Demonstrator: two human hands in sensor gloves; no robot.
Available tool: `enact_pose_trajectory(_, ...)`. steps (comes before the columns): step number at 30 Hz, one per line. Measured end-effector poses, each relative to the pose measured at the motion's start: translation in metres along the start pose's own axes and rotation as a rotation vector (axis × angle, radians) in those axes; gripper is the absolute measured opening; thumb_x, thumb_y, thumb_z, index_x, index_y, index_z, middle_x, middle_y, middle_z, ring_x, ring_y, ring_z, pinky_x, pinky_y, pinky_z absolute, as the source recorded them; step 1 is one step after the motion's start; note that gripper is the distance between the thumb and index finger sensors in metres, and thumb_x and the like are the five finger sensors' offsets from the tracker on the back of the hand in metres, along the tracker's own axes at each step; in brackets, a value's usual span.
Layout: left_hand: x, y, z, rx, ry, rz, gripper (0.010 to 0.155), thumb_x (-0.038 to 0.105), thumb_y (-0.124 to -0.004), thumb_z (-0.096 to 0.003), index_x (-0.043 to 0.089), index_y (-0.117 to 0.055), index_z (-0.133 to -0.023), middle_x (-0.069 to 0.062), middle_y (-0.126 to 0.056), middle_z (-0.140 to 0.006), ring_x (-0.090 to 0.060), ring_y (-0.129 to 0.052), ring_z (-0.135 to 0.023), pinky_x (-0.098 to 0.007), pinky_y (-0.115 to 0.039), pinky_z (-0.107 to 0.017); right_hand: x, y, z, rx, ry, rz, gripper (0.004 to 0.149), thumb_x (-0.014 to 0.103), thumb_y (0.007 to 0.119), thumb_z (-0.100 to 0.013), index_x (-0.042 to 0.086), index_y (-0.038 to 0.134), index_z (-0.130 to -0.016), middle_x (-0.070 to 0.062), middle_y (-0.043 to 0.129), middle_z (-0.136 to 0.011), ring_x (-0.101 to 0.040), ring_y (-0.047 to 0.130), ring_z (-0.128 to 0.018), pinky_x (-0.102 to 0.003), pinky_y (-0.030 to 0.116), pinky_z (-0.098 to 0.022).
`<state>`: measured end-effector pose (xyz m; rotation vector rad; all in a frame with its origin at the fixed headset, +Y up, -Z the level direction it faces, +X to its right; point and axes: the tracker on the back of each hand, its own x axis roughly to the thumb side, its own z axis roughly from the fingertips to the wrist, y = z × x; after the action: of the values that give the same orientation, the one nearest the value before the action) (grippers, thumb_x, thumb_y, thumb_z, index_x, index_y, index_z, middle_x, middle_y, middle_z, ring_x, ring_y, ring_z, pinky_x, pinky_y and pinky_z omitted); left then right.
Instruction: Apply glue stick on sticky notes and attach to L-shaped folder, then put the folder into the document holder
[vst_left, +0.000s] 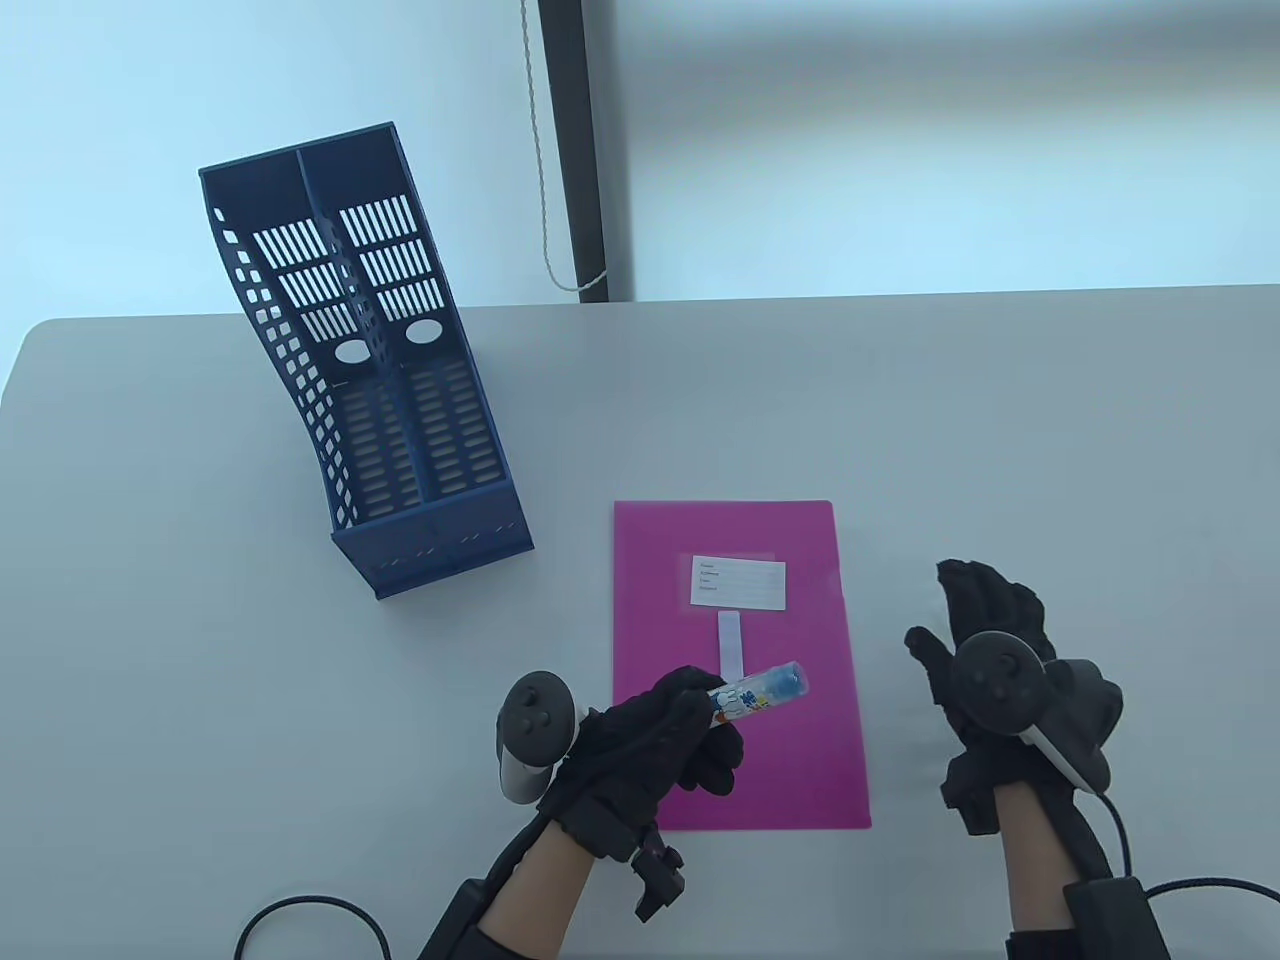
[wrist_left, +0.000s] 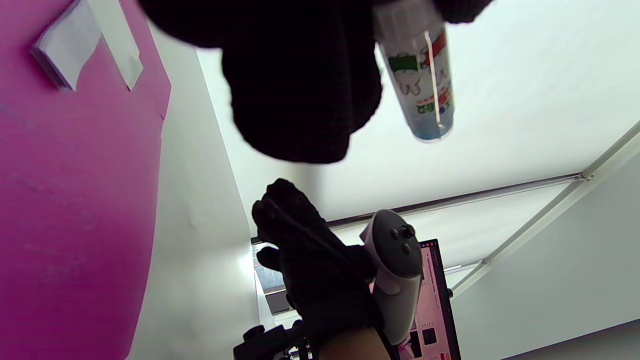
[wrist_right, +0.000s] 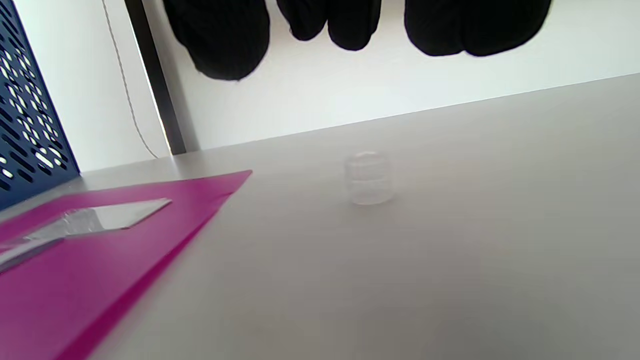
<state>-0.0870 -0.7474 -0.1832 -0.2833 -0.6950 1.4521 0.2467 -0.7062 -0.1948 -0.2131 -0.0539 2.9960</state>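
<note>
Table view: left hand (vst_left: 650, 745) clamps glue stick (vst_left: 760, 692), tip aimed up-right over pink folder (vst_left: 790, 770); note strip (vst_left: 731, 643) just beyond; right hand (vst_left: 990, 650) spread, empty.

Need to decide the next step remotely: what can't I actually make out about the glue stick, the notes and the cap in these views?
- Glue stick: table view too small to show glue at the tip; left hand hides its base.
- Sticky note: print too small to read; glued or loose, cannot tell.
- Cap: blurred in right wrist view; in table view the right hand hides it.
- Holder: cut off by right wrist view's left edge.
</note>
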Motion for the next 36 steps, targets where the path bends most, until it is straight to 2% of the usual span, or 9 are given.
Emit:
enact_pose_trajectory(3, -0.001, 0.001, 0.001, -0.006, 0.005, 0.006, 0.061, 0.049, -0.052, -0.0637, -0.002, -0.067, -0.092, -0.013, -0.096, -0.066, -0.021, -0.102, -0.04, -0.031, -0.082, -0.029, -0.01, 0.019, -0.017, 0.069, 0.092, 0.072, 0.071, 0.037, 0.077, -0.061, 0.013, 0.041, -0.118, -0.024, 0.052, -0.12, -0.061, 0.069, -0.096, -0.058, 0.075, -0.058)
enact_pose_trajectory(7, -0.001, 0.004, 0.0, -0.014, 0.014, -0.014, 0.061, 0.049, -0.052, -0.0639, -0.002, -0.067, -0.093, -0.013, -0.096, -0.066, -0.021, -0.102, -0.04, -0.031, -0.082, -0.029, -0.012, 0.035, -0.034, 0.137, 0.151, 0.005, 0.07, 0.038, 0.076, -0.061, 0.017, 0.041, -0.118, -0.029, 0.059, -0.116, -0.049, 0.085, -0.086, -0.046, 0.082, -0.053)
enact_pose_trajectory(12, -0.006, 0.005, 0.0, -0.009, 0.031, 0.005, 0.061, 0.049, -0.051, -0.0641, -0.002, -0.067, -0.093, -0.013, -0.096, -0.066, -0.021, -0.102, -0.041, -0.031, -0.082, -0.03, -0.004, 0.039, -0.042, 0.13, 0.166, 0.136, 0.059, 0.034, 0.077, -0.06, 0.024, 0.053, -0.113, -0.025, 0.075, -0.107, -0.046, 0.086, -0.081, -0.044, 0.08, -0.053)
enact_pose_trajectory(16, -0.009, 0.004, 0.0, -0.02, 0.042, 0.001, 0.061, 0.049, -0.051, -0.0641, -0.002, -0.066, -0.093, -0.013, -0.096, -0.067, -0.021, -0.102, -0.041, -0.031, -0.082, -0.03, -0.008, 0.037, -0.036, 0.044, 0.157, 0.187, 0.05, 0.027, 0.076, -0.06, 0.018, 0.066, -0.107, -0.02, 0.084, -0.098, -0.034, 0.094, -0.075, -0.038, 0.084, -0.049)
enact_pose_trajectory(19, -0.009, 0.004, 0.0, -0.023, 0.042, -0.018, 0.061, 0.049, -0.051, -0.064, -0.002, -0.067, -0.093, -0.013, -0.096, -0.067, -0.021, -0.102, -0.041, -0.031, -0.082, -0.03, -0.01, 0.023, -0.018, -0.051, 0.077, -0.119, 0.052, 0.029, 0.075, -0.06, 0.012, 0.065, -0.108, -0.022, 0.087, -0.093, -0.027, 0.099, -0.068, -0.032, 0.087, -0.043)
enact_pose_trajectory(21, -0.009, 0.004, -0.001, -0.026, 0.044, -0.019, 0.061, 0.049, -0.051, -0.0641, -0.002, -0.066, -0.093, -0.013, -0.096, -0.067, -0.021, -0.102, -0.041, -0.031, -0.082, -0.03, -0.003, 0.016, 0.003, -0.055, -0.055, -0.546, 0.053, 0.032, 0.074, -0.06, 0.009, 0.065, -0.107, -0.021, 0.089, -0.09, -0.025, 0.1, -0.065, -0.031, 0.087, -0.041)
enact_pose_trajectory(26, -0.008, 0.0, 0.001, -0.05, 0.047, -0.036, 0.061, 0.049, -0.052, -0.0639, -0.003, -0.067, -0.093, -0.014, -0.096, -0.066, -0.022, -0.102, -0.04, -0.032, -0.082, -0.029, 0.024, 0.019, 0.044, 0.046, -0.235, -1.094, 0.056, 0.037, 0.072, -0.061, 0.005, 0.066, -0.106, -0.019, 0.089, -0.086, -0.021, 0.098, -0.062, -0.031, 0.084, -0.041)
enact_pose_trajectory(31, -0.009, -0.004, 0.002, -0.082, 0.056, -0.084, 0.061, 0.049, -0.053, -0.0637, -0.004, -0.067, -0.092, -0.014, -0.096, -0.065, -0.022, -0.102, -0.039, -0.032, -0.083, -0.028, 0.033, 0.025, 0.06, 0.056, -0.292, -1.249, 0.057, 0.043, 0.073, -0.059, 0.005, 0.069, -0.102, -0.015, 0.091, -0.08, -0.018, 0.098, -0.057, -0.03, 0.083, -0.039)
enact_pose_trajectory(36, -0.009, -0.005, 0.0, -0.11, 0.063, -0.109, 0.061, 0.048, -0.054, -0.0635, -0.004, -0.069, -0.091, -0.014, -0.097, -0.063, -0.022, -0.102, -0.037, -0.031, -0.083, -0.027, 0.032, 0.021, 0.061, 0.043, -0.346, -1.202, 0.058, 0.046, 0.075, -0.057, 0.008, 0.071, -0.1, -0.012, 0.092, -0.078, -0.016, 0.098, -0.054, -0.029, 0.084, -0.038)
